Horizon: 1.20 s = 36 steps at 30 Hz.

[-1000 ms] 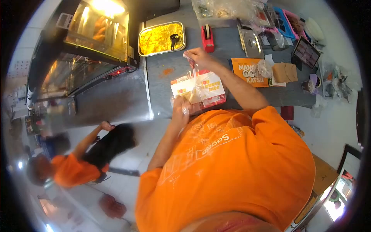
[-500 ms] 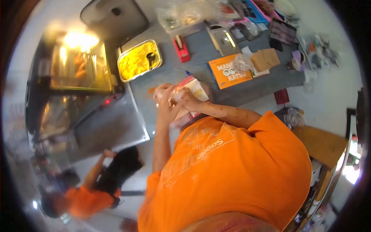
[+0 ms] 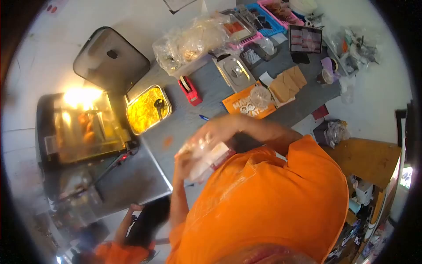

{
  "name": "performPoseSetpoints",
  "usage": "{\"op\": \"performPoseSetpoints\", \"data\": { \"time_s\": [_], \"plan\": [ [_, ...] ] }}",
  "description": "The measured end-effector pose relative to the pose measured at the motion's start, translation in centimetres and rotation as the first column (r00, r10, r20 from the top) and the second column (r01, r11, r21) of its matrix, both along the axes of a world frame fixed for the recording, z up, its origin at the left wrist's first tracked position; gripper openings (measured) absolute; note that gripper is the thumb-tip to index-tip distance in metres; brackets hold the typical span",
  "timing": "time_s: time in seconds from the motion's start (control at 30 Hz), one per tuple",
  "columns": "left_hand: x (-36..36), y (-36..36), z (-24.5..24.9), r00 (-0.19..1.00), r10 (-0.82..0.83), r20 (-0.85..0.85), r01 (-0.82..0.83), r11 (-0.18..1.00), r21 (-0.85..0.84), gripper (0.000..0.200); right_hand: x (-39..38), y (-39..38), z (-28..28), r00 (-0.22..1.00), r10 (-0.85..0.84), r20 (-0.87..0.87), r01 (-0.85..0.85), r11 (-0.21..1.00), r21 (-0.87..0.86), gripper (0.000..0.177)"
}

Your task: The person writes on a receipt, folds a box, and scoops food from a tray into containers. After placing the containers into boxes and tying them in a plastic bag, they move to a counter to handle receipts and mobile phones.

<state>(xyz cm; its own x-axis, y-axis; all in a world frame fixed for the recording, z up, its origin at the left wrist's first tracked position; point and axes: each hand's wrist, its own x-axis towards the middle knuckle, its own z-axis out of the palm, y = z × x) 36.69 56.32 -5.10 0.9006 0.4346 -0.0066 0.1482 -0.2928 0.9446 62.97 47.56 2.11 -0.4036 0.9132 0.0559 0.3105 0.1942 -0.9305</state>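
Close against the orange shirt (image 3: 272, 198), both hands grip a clear-wrapped white and red packet (image 3: 210, 159) — it is off the grey counter (image 3: 180, 125), held up at the chest. The right hand (image 3: 214, 131) lies over its top, fingers curled down on the wrap; the left hand (image 3: 181, 159) clasps its left end, though blur hides the single fingers. From the packet, a metal tray of yellow food (image 3: 143, 112) sits at ten o'clock, a red tape dispenser (image 3: 190, 90) at twelve, an orange printed booklet (image 3: 239, 103) at one. A co-worker's orange sleeve (image 3: 116, 254) shows at seven.
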Motion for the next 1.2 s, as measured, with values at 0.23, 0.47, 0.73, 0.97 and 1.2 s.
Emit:
{"op": "performPoseSetpoints", "data": {
  "time_s": [0.23, 0.47, 0.73, 0.97, 1.2],
  "plan": [
    [-3.2, -4.0, -2.6, 0.861, 0.469, -0.198, -0.464, 0.883, 0.073, 0.015, 30.9, 2.4, -9.3, 0.283, -0.698, 0.658, 0.959, 0.203, -0.197, 0.025],
    [-1.9, -7.5, -1.3, 0.643, 0.725, -0.246, -0.754, 0.656, -0.039, 0.022, 32.5, 3.4, -16.6, 0.019, -0.664, 0.748, 0.983, 0.149, 0.108, 0.026],
    [-0.8, -5.5, 4.1, 0.91, 0.384, -0.155, -0.283, 0.851, 0.443, 0.027, 24.4, 1.6, -3.6, -0.027, -0.937, 0.347, 0.908, 0.123, 0.401, 0.021],
    [-2.0, -4.4, 4.0, 0.97, 0.24, -0.043, -0.208, 0.905, 0.372, 0.024, -3.8, 0.5, -2.0, 0.839, -0.543, -0.008, 0.543, 0.839, -0.042, 0.021],
    [-2.0, -5.7, 6.3, 0.971, 0.232, 0.053, -0.2, 0.676, 0.709, 0.034, -10.7, 0.3, -5.9, 0.842, -0.323, 0.432, 0.126, 0.896, 0.425, 0.015]
  ]
}}
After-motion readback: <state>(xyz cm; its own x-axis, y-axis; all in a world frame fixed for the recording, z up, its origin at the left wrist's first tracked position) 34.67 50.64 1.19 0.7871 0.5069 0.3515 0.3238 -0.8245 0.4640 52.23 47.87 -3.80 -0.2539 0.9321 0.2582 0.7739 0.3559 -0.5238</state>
